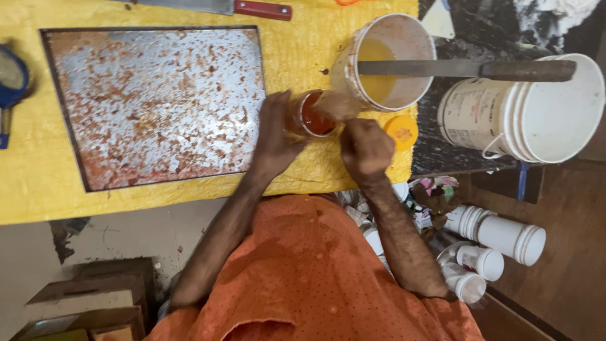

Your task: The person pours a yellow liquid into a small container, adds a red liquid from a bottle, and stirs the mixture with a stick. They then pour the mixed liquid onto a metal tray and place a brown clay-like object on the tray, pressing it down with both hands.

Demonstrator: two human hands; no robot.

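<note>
A yellow-covered counter [38, 183] carries a large rusty metal sheet [158, 104] over its left and middle part, its right edge just beside the left hand. At the far edge lies a knife with a red handle [262, 9]. Toward the counter's right end stands a stained white bucket [404, 38] holding yellowish liquid, with a long flat blade with a dark handle [467, 68] laid across its rim and reaching over to a stack of white buckets [549, 107] on the darker surface beyond the right edge. An orange lid [402, 131] lies at the counter's right edge, just beside the right hand.

The small glass jar of red-orange liquid [314, 117] stands near the front edge, touching or just in front of the stained bucket, between the two hands. The left hand [274, 136] is wrapped around the jar's left side, fingers closed on it. The right hand [366, 148] is curled into a loose fist just right of the jar's rim; what it grips cannot be told.

The bucket blocks the way behind the jar, and the orange lid crowds the right. A bare yellow strip runs along the front edge to the left of the hands
</note>
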